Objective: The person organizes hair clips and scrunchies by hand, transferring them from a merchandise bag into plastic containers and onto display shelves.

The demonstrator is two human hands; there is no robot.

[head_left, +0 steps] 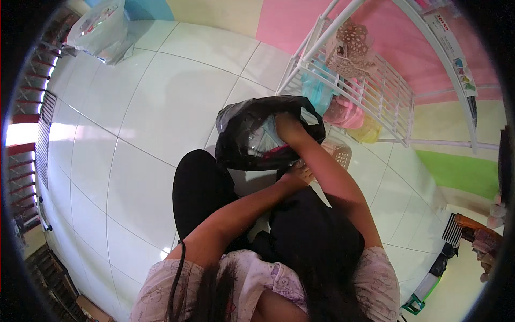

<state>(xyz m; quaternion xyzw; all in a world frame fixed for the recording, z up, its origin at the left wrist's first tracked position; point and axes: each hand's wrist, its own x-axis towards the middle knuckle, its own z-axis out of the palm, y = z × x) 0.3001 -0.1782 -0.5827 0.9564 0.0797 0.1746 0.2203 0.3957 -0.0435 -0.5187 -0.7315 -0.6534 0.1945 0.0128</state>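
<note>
A black plastic bag (230,153) stands with its mouth open on the floor in front of my knees. Inside it lie clear and whitish plastic wrappings (252,140) and something dark pink. My right hand (288,129) reaches down into the bag beside a pale bluish piece of plastic; its fingers are hidden, so whether it grips anything does not show. Under my right forearm, my left hand (300,174) lies by the bag's near edge at my right knee, its visible fingers extended and holding nothing that I can see.
A white wire rack (397,115) stands at the right, with blue, pink and yellow packs and a beige perforated basket (351,51). Another beige perforated item (339,154) is on the floor beside the bag. A filled white plastic bag (102,35) sits on the tiles, far left.
</note>
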